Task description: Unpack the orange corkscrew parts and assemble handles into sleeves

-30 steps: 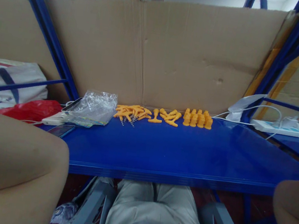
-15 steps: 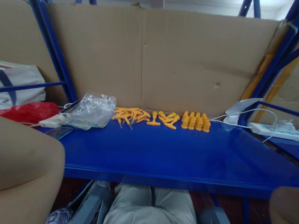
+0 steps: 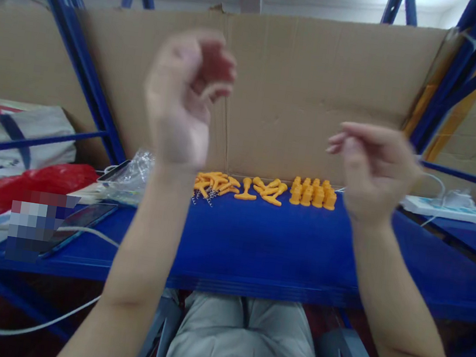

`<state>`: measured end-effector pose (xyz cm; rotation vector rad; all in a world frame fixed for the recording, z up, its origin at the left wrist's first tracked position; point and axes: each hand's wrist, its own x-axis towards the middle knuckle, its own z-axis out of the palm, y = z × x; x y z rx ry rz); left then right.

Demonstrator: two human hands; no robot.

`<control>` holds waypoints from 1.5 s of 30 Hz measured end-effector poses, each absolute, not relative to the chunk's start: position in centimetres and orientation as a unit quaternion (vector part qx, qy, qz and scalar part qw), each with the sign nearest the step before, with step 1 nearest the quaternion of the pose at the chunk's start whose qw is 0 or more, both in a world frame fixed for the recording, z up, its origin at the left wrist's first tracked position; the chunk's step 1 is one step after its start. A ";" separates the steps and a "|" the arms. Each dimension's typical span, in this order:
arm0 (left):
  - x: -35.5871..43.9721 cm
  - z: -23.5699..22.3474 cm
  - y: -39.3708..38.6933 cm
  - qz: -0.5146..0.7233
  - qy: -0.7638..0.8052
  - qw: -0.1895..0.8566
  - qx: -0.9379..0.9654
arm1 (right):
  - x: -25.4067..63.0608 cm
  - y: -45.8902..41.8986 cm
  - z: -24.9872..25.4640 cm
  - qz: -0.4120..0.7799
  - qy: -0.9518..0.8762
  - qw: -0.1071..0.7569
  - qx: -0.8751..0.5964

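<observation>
Orange T-shaped plastic handles (image 3: 246, 188) lie untouched; left hand (image 3: 182, 100) raised, cupped, thumb and fingers apart; right hand (image 3: 378, 169) raised, turned inward, finger closure unclear.

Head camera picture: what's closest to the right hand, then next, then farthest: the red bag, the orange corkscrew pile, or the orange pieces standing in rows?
Going by the head view, from the right hand:
1. Orange pieces in rows: just left of and below the hand.
2. Orange corkscrew pile: farther left, near the cardboard.
3. Red bag: way over on the left side.
</observation>
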<state>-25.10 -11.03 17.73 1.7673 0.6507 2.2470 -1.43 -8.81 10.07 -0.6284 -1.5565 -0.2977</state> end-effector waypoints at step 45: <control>-22.2 1.0 1.9 0.232 0.480 -0.072 0.843 | -3.9 1.6 -1.8 -0.073 -0.855 0.283 -0.428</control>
